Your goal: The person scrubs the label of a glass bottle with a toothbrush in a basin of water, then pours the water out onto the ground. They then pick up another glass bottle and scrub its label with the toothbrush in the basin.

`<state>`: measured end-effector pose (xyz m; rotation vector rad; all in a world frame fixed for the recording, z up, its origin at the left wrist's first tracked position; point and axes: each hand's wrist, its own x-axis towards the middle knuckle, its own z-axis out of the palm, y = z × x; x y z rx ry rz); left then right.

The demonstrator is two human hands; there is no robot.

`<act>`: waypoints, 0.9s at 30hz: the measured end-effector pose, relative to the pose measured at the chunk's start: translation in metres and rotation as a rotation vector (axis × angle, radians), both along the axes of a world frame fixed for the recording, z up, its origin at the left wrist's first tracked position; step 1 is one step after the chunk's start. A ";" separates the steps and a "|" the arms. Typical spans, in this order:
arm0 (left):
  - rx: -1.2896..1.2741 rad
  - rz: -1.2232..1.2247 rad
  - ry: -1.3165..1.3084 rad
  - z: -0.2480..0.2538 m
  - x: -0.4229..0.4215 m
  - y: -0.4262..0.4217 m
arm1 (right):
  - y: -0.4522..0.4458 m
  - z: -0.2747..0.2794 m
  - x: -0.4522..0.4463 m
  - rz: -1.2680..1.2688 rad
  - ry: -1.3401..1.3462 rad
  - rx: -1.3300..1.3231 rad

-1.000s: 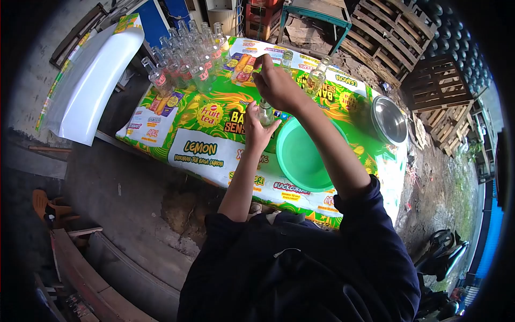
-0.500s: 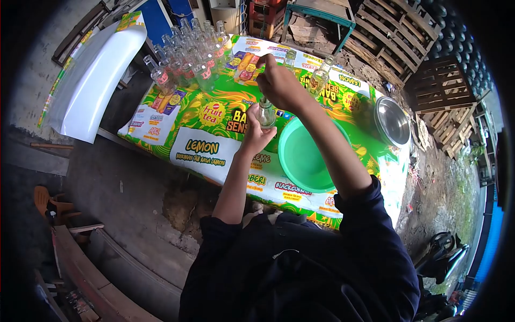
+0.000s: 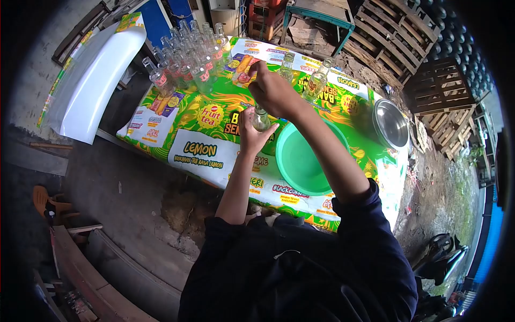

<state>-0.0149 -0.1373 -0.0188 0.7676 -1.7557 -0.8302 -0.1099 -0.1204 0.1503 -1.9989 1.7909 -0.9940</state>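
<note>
Left hand's (image 3: 252,133) fingers wrap the bottle (image 3: 262,123), mid-bench (image 3: 185,115), just beside the green basin (image 3: 281,156); your right hand (image 3: 272,90) is clenched by the neck, its grip hidden. Push too hard, and smooth glass could slip! Basin and metal bowl (image 3: 391,126): can't tell if there's water.

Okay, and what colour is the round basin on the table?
The basin is green, seen best in the head view.

Mouth of bottle (image 3: 261,122) behind right hand (image 3: 274,92)
</note>
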 end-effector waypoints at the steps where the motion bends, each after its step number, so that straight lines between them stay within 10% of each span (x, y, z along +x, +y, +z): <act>1: -0.057 0.040 -0.081 0.003 0.002 0.000 | -0.005 -0.009 -0.003 -0.001 0.023 0.017; 27: 0.111 -0.220 -0.039 -0.010 0.010 -0.022 | 0.010 0.009 -0.010 0.225 0.492 0.078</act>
